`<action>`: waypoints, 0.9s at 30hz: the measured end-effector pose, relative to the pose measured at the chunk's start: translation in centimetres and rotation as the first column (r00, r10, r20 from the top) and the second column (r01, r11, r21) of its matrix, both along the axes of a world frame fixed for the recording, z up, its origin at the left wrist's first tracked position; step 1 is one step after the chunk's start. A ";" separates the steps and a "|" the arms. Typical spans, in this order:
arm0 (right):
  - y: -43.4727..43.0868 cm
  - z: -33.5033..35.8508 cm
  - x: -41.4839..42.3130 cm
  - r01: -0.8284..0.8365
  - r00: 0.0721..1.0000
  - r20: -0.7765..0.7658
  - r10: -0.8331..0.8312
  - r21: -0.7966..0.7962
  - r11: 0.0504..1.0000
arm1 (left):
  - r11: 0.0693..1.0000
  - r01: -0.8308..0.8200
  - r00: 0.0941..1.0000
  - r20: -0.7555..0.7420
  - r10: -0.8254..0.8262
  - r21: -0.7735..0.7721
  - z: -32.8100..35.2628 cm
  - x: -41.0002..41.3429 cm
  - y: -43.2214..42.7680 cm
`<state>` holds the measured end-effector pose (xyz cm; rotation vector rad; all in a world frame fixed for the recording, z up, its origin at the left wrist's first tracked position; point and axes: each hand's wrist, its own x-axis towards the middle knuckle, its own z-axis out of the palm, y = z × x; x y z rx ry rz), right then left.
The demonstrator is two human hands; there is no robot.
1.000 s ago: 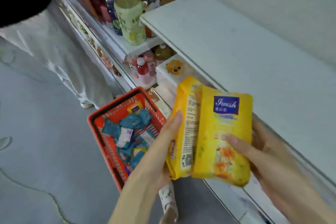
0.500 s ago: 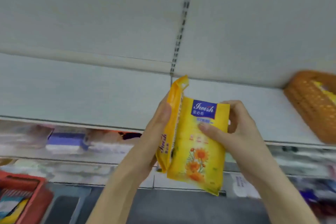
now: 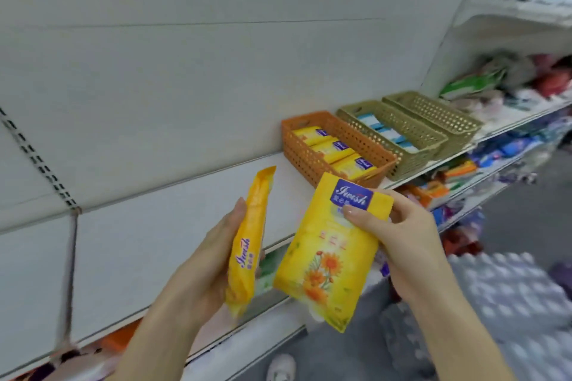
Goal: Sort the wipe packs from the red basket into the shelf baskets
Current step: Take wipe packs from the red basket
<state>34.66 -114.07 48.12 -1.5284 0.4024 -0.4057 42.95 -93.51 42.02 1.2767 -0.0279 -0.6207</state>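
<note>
**Two yellow packs in hand, orange basket next**

Carry step, mid-sort. Left hand (image 3: 210,263) grips one yellow pack (image 3: 247,241) edge-on, thumb on the near side, fingers wrapped behind. Right hand (image 3: 402,235) pinches a second yellow pack (image 3: 331,257) near its top, thumb on the blue label, front facing the camera. The two packs are apart, both held in front of the shelf (image 3: 154,226), short of the baskets. The orange basket (image 3: 303,151) further right on the shelf holds matching yellow packs (image 3: 334,147). The olive basket (image 3: 411,161) touching it holds blue-white packs. The far olive basket's (image 3: 458,130) contents can't be seen. Red basket is out of view. Likely next: reach right, put both packs in the orange basket one at a time, laid onto the row.
</note>
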 end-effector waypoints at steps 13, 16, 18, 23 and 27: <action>-17.8 -3.9 16.1 0.239 0.971 -0.122 -0.206 0.446 0.863 | 0.950 -0.311 0.950 0.012 0.311 0.042 0.3 11.5 -10.4; -19.0 -5.0 21.1 0.262 0.964 -0.176 -0.199 0.514 0.816 | 0.934 -0.355 0.935 0.006 0.355 0.032 0.3 14.0 -12.5; -19.3 -6.0 23.9 0.255 0.962 -0.226 -0.153 0.541 0.801 | 0.925 -0.378 0.925 -0.021 0.379 0.045 0.2 15.2 -13.7; -19.1 -8.5 30.8 0.260 0.954 -0.258 -0.150 0.476 0.840 | 0.895 -0.438 0.896 -0.030 0.442 0.087 0.0 17.5 -15.7; -18.0 -10.2 35.0 0.292 0.927 -0.348 -0.138 0.445 0.847 | 0.827 -0.551 0.825 -0.078 0.560 0.114 -0.8 17.7 -16.9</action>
